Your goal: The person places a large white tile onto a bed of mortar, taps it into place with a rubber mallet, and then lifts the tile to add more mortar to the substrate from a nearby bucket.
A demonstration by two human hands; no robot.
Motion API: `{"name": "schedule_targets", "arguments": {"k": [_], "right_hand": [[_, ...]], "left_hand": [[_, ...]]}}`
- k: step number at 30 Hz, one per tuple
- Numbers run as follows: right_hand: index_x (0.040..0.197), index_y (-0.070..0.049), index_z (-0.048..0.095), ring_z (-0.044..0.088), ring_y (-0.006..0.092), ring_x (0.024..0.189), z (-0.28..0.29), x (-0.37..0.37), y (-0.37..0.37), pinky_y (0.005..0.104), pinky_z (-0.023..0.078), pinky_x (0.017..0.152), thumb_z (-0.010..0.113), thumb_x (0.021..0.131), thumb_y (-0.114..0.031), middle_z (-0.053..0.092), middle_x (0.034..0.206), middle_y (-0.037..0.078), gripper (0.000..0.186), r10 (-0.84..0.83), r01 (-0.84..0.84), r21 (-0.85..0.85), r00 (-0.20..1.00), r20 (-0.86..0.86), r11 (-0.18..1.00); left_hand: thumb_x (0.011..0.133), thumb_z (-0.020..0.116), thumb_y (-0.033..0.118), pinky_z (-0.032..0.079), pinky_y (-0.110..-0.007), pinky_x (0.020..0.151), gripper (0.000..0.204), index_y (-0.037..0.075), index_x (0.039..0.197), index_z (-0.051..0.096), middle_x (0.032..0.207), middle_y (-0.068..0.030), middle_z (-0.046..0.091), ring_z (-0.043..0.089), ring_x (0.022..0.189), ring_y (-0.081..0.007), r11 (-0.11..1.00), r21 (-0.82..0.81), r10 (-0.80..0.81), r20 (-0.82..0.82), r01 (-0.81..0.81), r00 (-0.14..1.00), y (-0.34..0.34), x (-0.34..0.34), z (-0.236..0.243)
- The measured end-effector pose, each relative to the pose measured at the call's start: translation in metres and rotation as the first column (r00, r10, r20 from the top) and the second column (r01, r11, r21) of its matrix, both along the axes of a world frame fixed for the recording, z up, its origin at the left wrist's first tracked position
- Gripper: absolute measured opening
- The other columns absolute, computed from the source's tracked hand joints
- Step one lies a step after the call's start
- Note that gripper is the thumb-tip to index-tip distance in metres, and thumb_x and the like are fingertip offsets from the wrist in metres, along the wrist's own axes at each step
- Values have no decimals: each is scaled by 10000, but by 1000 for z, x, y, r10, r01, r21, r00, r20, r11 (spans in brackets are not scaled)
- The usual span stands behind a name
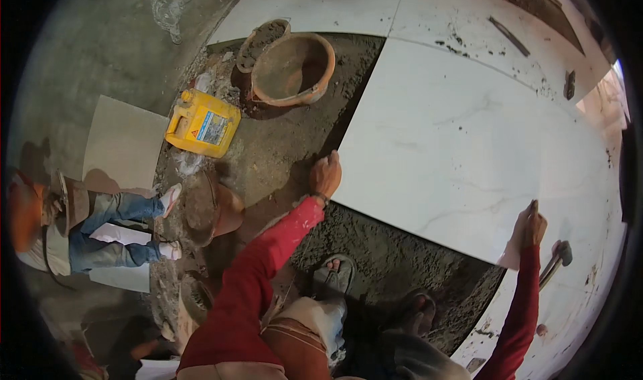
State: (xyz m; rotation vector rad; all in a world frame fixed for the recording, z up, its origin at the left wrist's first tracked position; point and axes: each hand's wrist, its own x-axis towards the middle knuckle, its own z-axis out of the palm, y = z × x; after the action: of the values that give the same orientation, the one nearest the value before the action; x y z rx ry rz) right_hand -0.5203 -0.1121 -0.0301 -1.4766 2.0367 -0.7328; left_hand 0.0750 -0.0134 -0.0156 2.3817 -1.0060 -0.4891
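Observation:
A large white marbled tile lies over grey mortar, its left and near edges bordering the mortar. My left hand is closed at the tile's left edge, close to the near-left corner, with the fingers curled against the edge. On the right, my right hand is closed low over the tile's near-right part. Something small and dark shows at its fingertips, too small to name. A hammer with a dark head lies just right of my right forearm.
A yellow jerrycan, an orange basin and a bucket stand on the left. A co-worker in jeans holds a pan nearby. My sandalled foot rests on mortar. A dark bar lies on far tiles.

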Motion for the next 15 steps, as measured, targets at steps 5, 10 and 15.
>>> {"name": "schedule_targets", "arguments": {"k": [5, 10, 15], "right_hand": [[695, 88, 570, 393, 165, 570, 19, 11, 35, 377, 354, 547, 467, 984, -546, 423, 542, 88, 703, -13, 6, 80, 997, 81, 997], [854, 100, 586, 458, 166, 640, 82, 34, 60, 341, 390, 590, 445, 1027, -407, 535, 687, 119, 555, 119, -136, -175, 988, -102, 975], [900, 74, 586, 509, 157, 681, 199, 69, 44, 321, 450, 650, 434, 1040, -341, 562, 750, 116, 463, 349, -343, -80, 934, 77, 936]], "left_hand": [[998, 422, 391, 398, -473, 559, 553, -85, 747, 550, 671, -284, 549, 552, 599, -425, 990, -139, -26, -65, 17, 998, 33, 9, 22], [999, 443, 358, 342, -467, 551, 530, -91, 727, 518, 584, -242, 486, 457, 527, -327, 984, -174, 1, -158, -29, 988, 52, 23, 34], [960, 455, 537, 455, -458, 943, 660, -55, 1207, 610, 1217, -266, 610, 581, 1134, -407, 974, 55, 222, -374, -218, 901, 55, 42, -8]]}}
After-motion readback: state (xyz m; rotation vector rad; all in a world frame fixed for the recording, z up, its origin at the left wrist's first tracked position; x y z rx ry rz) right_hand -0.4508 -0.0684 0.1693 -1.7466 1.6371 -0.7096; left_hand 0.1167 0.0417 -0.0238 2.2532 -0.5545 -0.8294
